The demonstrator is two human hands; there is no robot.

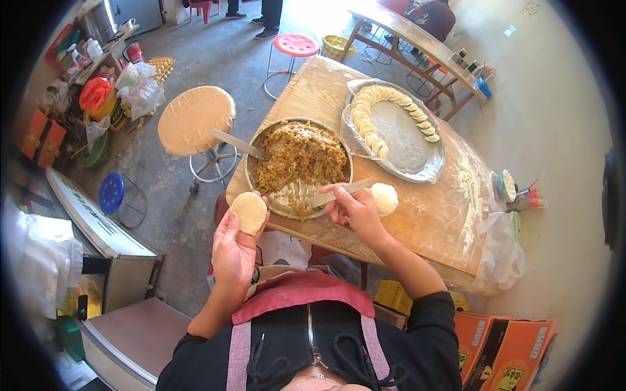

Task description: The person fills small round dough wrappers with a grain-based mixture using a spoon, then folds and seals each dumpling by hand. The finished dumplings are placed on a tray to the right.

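My left hand (238,244) holds a round dough wrapper (249,213) upright between thumb and fingers, beside the near left rim of a metal bowl (350,173). Chopped filling (303,154) fills much of that bowl. A flat spatula (320,198) is gripped in my right hand (353,210), its blade end over the near part of the bowl. Just right of that hand a pale stack of dough wrappers (385,199) rests on the wooden table (420,215). Another flat metal utensil (237,142) leans over the bowl's left rim. Overlapping dough wrappers (364,117) curve around a plastic-lined round tray (406,168).
Loose flour (469,185) and a plastic bag (503,249) lie at the table's right side. A small bowl (505,185) stands near its far right edge. A round covered stool (195,119) is left of the table, a red stool (296,45) beyond. People's legs (271,17) show farther back.
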